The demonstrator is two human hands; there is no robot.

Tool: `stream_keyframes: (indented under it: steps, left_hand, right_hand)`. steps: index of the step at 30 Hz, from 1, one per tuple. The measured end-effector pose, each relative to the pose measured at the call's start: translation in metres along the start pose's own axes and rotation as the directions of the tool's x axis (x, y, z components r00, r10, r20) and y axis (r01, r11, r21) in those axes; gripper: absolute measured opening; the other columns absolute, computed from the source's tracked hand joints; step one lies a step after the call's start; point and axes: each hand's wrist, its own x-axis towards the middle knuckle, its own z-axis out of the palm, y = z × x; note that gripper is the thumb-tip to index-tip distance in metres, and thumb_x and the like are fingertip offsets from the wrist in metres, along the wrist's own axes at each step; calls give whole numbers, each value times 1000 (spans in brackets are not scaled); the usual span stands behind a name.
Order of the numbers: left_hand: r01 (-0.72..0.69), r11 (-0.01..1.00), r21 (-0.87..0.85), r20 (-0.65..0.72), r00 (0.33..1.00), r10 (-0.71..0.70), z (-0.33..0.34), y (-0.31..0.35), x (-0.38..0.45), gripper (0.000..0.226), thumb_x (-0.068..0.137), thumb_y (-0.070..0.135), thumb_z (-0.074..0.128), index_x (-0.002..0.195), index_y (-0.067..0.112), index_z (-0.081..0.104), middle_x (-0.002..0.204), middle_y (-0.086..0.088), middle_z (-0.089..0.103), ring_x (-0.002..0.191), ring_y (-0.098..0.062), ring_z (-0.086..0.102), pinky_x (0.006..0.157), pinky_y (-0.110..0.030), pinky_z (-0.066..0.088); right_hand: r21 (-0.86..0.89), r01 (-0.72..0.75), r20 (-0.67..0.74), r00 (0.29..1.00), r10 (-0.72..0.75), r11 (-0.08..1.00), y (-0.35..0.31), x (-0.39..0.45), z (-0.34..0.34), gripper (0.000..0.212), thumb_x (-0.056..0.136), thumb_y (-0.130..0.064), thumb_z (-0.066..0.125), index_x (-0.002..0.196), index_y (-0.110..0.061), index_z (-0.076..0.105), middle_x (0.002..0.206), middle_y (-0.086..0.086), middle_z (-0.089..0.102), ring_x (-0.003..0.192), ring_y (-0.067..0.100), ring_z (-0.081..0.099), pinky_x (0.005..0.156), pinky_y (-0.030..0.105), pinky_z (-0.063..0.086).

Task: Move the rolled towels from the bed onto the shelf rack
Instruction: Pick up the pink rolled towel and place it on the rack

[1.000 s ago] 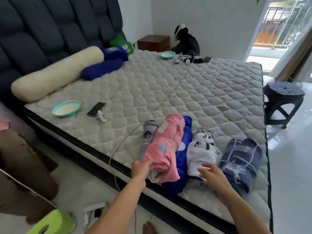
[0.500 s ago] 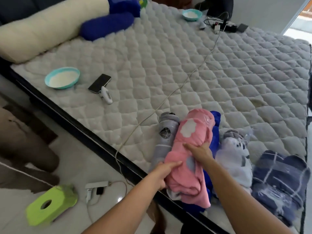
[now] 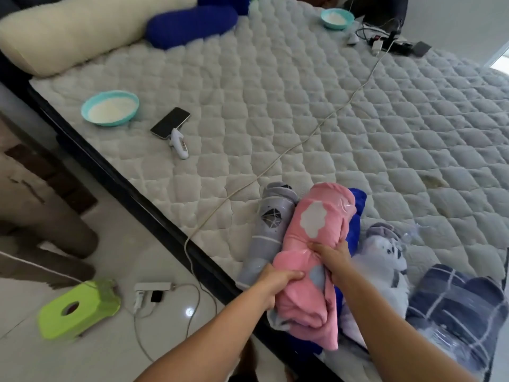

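Note:
Several rolled towels lie at the near edge of the quilted bed (image 3: 358,119). The pink towel (image 3: 316,238) with white patches lies on top of a blue towel (image 3: 355,224). My left hand (image 3: 275,282) grips its near left side and my right hand (image 3: 333,257) clamps its middle from above. A grey towel (image 3: 268,230) lies left of it. A white spotted towel (image 3: 385,260) and a navy checked towel (image 3: 454,304) lie to the right. No shelf rack is in view.
A teal bowl (image 3: 110,107), a phone (image 3: 170,123) and a white gadget (image 3: 179,143) lie on the bed's left part. A white cable (image 3: 303,142) crosses the mattress. A green stool (image 3: 77,308) and a power strip (image 3: 151,286) sit on the floor.
Both hands went from reaching at the towels to gripping the pink towel, the right hand moving over from the white towel. The view has come closer and tilted down.

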Motion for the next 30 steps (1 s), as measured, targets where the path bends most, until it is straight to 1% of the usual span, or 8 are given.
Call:
stream_keyframes:
  steps: [4,7,12,16,20,24,27,30]
  left_hand:
    - [-42,999,2,29,999,42,-1,-9,-21,69,63,24,86,123,13,56,114,-8,67,101,-23,65,90,-36,55]
    - [-92,996,0,65,994,91,6,-16,-42,48,68,20,84,110,18,60,109,-6,68,98,-21,63,88,-35,53]
    - [-160,985,-60,24,987,162,20,-48,-83,57,63,23,85,115,22,62,115,-5,70,109,-24,64,99,-45,51]
    - [-212,960,-184,-80,977,200,10,-86,-117,59,65,23,84,119,24,61,117,-4,71,111,-25,64,97,-48,52]
    - [-346,904,-252,-282,920,273,-11,-124,-163,42,63,22,79,102,27,62,107,0,72,102,-23,67,91,-47,54]
    - [-500,808,-311,-474,819,324,-44,-164,-213,57,58,21,80,113,22,64,113,-8,73,108,-30,67,89,-54,53]
    - [-604,732,-315,-636,707,310,-68,-204,-260,63,53,26,79,114,20,64,113,-8,73,102,-27,68,81,-45,56]
    - [-698,668,-258,-790,551,270,-92,-252,-320,43,59,21,72,101,22,66,102,-5,73,87,-19,67,70,-32,54]
  right_hand:
    - [150,16,77,997,-28,989,11,-11,-13,83,67,-21,82,134,-12,34,131,13,51,115,33,55,96,49,50]
    - [216,17,141,989,-49,976,19,-17,-26,87,56,-30,87,127,-18,38,127,12,54,110,32,59,93,51,52]
    - [239,94,218,965,-148,966,34,-45,-44,81,65,-28,84,131,-12,40,124,10,55,108,30,59,93,46,52]
    - [102,309,318,891,-325,946,37,-87,-35,85,57,-42,81,129,-15,46,121,4,62,109,27,61,95,47,51]
    - [29,555,494,715,-494,832,33,-145,-8,75,69,-32,78,131,-13,39,120,2,53,110,25,53,95,43,47]
    - [108,687,645,501,-577,718,37,-216,32,68,64,-29,80,120,-15,44,118,6,57,110,25,57,93,42,48]
    - [166,754,745,327,-581,636,51,-285,56,72,70,-27,79,130,-13,41,122,4,54,106,19,53,89,33,44]
    - [242,816,819,118,-562,524,75,-367,77,79,74,-33,77,138,-10,36,131,7,53,113,25,55,93,34,44]
